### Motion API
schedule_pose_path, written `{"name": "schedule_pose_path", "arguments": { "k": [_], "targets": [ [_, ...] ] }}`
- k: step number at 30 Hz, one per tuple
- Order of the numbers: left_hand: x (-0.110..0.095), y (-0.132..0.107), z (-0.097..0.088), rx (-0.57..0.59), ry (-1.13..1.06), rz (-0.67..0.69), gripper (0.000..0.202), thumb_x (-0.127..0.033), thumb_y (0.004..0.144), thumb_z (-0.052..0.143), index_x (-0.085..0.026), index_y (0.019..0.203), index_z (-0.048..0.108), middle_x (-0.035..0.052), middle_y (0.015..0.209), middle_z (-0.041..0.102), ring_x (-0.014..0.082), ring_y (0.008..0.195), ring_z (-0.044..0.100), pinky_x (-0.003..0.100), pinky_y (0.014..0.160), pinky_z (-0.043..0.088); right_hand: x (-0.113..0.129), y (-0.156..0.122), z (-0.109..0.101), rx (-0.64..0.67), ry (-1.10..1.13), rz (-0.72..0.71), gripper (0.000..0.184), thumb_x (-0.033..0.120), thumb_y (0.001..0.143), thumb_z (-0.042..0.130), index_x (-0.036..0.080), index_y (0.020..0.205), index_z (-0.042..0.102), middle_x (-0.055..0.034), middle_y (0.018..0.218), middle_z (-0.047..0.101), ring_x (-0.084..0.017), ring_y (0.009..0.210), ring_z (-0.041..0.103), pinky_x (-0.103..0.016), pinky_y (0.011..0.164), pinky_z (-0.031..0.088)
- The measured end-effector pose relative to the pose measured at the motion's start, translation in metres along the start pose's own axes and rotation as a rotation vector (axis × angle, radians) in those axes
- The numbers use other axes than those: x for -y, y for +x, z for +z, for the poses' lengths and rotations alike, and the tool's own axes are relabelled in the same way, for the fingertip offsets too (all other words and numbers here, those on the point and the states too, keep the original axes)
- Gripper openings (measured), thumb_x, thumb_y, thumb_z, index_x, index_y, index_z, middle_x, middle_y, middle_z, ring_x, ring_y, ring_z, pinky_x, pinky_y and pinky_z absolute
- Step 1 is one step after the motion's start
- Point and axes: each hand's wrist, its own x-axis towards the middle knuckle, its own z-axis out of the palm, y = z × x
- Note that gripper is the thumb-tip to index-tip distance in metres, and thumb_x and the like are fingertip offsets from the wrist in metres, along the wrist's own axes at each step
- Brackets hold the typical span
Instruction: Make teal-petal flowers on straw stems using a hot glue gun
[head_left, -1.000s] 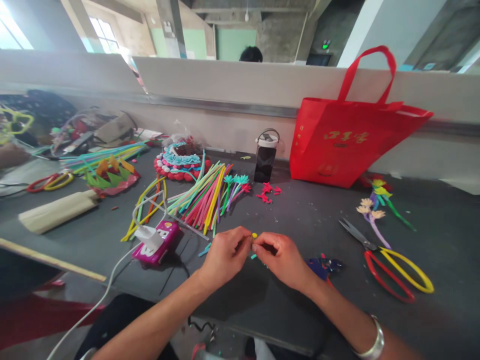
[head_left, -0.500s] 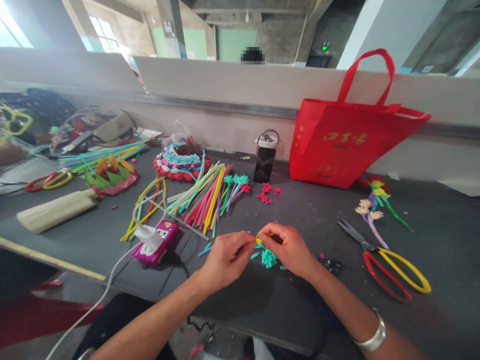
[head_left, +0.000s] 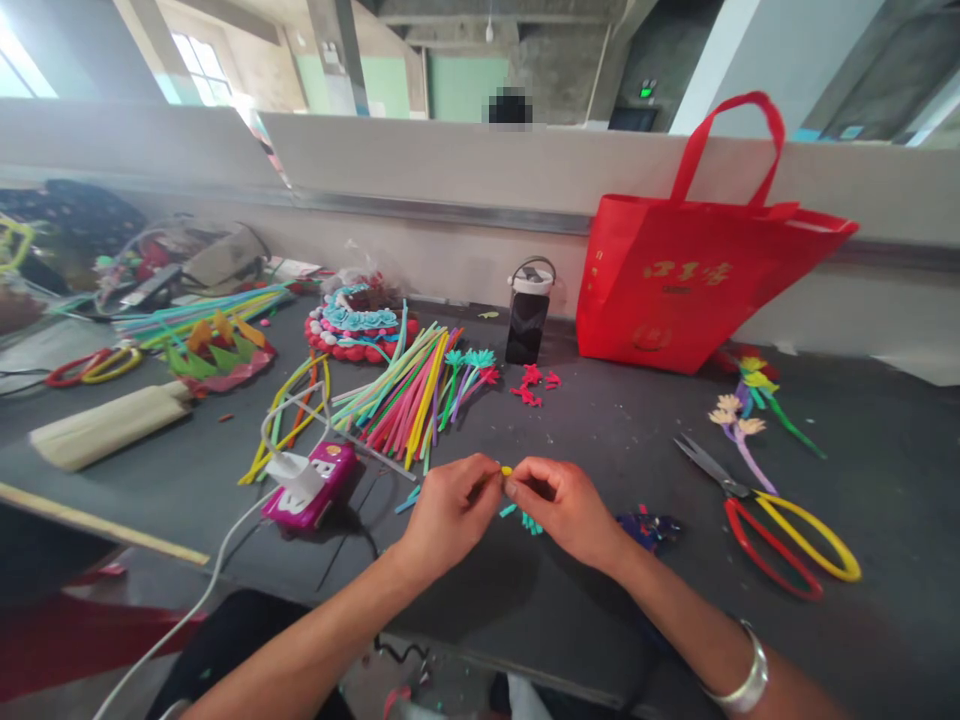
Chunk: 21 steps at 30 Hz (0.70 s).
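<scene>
Over the near middle of the table, my left hand (head_left: 456, 505) and my right hand (head_left: 561, 503) meet at the fingertips. Both are closed in a pinch on a small yellow piece (head_left: 507, 471), of which only a bit shows; fingers hide the rest. Just below my right fingers lie cut turquoise pieces (head_left: 532, 524), partly covered by the hand. Small red flower-like pieces (head_left: 531, 376) rest farther back, beyond my hands. A bundle of coloured fuzzy stems (head_left: 412, 395) lies to the left of them.
Scissors (head_left: 739, 492) with red and yellow handles lie open at right, near finished fuzzy flowers (head_left: 739, 415). A red bag (head_left: 675, 290) and a bottle (head_left: 527, 325) stand at the back. A purple power strip (head_left: 311, 490) with a white cable sits at left.
My hands have drawn closer together around the yellow piece, turning it so less shows. My right hand now covers more of the turquoise pieces. The view has shifted slightly.
</scene>
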Motion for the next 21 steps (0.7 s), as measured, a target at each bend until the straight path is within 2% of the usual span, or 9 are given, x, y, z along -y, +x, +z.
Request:
{"name": "schedule_pose_path", "arguments": {
  "k": [6,13,17,21],
  "targets": [
    [-0.0007,-0.0008,-0.0021,0.007,-0.001,0.014,0.016,-0.017,0.088,0.050,-0.015,0.081,0.064,-0.0020,0.064,0.055,0.0096,0.058,0.048,0.021,0.057,0.034,-0.0015,0.0000,-0.0002,0.009,0.032,0.009,0.018,0.028,0.087,0.057,0.017,0.073,0.063,0.0040,0.061,0.053,-0.010,0.057,0.046,-0.021,0.054,0.037],
    [-0.0033,0.0035,-0.0070,0.061,-0.247,-0.150,0.019,-0.026,0.088,0.053,-0.014,0.078,0.064,-0.0052,0.059,0.044,0.0080,0.053,0.037,0.020,0.051,0.028,0.0015,-0.0019,-0.0020,-0.065,-0.035,-0.002,0.011,0.026,0.086,0.058,0.019,0.081,0.065,0.0025,0.067,0.059,-0.011,0.060,0.052,-0.022,0.055,0.039],
    [-0.0040,0.0043,-0.0092,0.106,-0.305,-0.199,0.020,-0.027,0.087,0.054,-0.014,0.074,0.062,-0.0056,0.058,0.042,0.0078,0.053,0.034,0.021,0.050,0.027,0.0061,-0.0036,-0.0026,-0.150,-0.103,-0.098,0.012,0.025,0.084,0.064,0.021,0.095,0.066,0.0004,0.080,0.063,-0.013,0.069,0.057,-0.022,0.060,0.043],
    [-0.0072,0.0034,-0.0101,0.139,-0.189,-0.132,0.021,-0.023,0.087,0.053,-0.013,0.071,0.062,-0.0039,0.061,0.047,0.0081,0.055,0.038,0.021,0.053,0.028,0.0062,-0.0051,-0.0040,-0.129,-0.175,-0.190,0.008,0.024,0.090,0.058,0.022,0.088,0.065,0.0013,0.075,0.061,-0.012,0.068,0.056,-0.023,0.064,0.043]
  ]
}}
